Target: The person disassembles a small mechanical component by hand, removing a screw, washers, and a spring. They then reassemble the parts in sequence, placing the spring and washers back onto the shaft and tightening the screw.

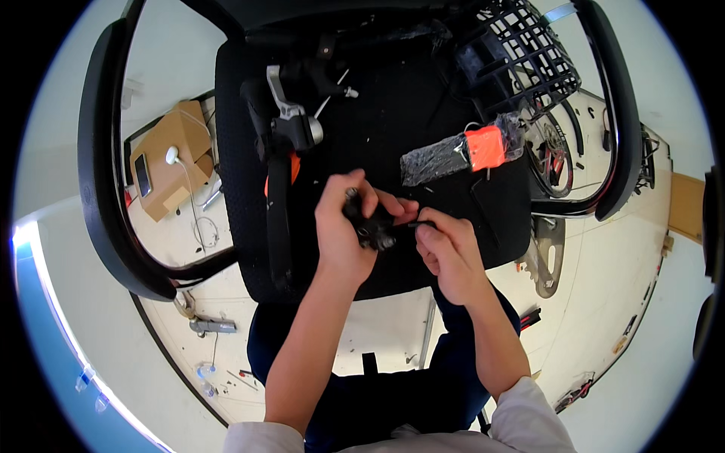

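Forearms [302, 362] across seat edge [396, 282], hands [337, 232] [455, 260] inside

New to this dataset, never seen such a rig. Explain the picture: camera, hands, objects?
There's no robot here: one person works bare-handed. The single picture comes from a wide fisheye camera on their head, looking down, so straight edges bend near the rim.

The left hand grips a small dark part. The right hand pinches a thin black piece close to it; whether they touch is unclear.

The work surface is a black chair seat. On it are a silver-and-black lever assembly to the left, a plastic-wrapped bundle with an orange patch to the right, and a black grid basket at the far right.
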Motion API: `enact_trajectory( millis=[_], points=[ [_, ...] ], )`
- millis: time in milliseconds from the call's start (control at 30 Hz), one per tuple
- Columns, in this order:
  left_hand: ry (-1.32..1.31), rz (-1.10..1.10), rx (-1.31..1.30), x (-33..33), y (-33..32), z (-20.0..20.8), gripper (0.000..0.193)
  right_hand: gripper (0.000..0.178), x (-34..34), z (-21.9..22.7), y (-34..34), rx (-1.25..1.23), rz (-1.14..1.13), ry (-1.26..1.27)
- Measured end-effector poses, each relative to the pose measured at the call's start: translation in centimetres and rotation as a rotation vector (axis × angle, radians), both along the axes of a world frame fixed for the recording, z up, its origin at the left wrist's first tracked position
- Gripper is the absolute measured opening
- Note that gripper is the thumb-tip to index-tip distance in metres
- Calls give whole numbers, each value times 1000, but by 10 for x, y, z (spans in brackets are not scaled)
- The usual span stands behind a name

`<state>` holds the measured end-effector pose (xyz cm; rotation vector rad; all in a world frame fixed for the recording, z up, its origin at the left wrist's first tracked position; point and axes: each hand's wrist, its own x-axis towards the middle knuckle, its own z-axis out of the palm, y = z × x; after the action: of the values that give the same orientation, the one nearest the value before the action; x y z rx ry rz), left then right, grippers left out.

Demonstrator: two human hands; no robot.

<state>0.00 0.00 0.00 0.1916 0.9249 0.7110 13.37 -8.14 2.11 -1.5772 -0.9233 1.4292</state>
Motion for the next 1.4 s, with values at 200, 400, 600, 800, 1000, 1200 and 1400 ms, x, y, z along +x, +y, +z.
enact_trajectory(
  millis=[200,400,600,800,1000,1200,1400],
  points=[
    [-31,68,-86,-2,4,7,42,31,11,-3,0,-296,-82,1197],
    [-31,31,-84,1,3,14,45,31,13,-18,7,-207,-142,1710],
    [-90,2,-83,-7,2,17,46,32,9,-19,9,-191,-109,1744],
    [-122,20,-64,-9,5,19,46,32,5,-18,11,-171,-16,1764],
    [-158,110,-68,-15,6,19,43,27,4,-5,10,-267,-19,1177],
    [-15,197,169,-15,5,12,39,29,-14,8,11,-210,134,322],
    [85,178,493,-16,-1,3,37,27,-20,-4,4,-84,129,142]
  ],
)
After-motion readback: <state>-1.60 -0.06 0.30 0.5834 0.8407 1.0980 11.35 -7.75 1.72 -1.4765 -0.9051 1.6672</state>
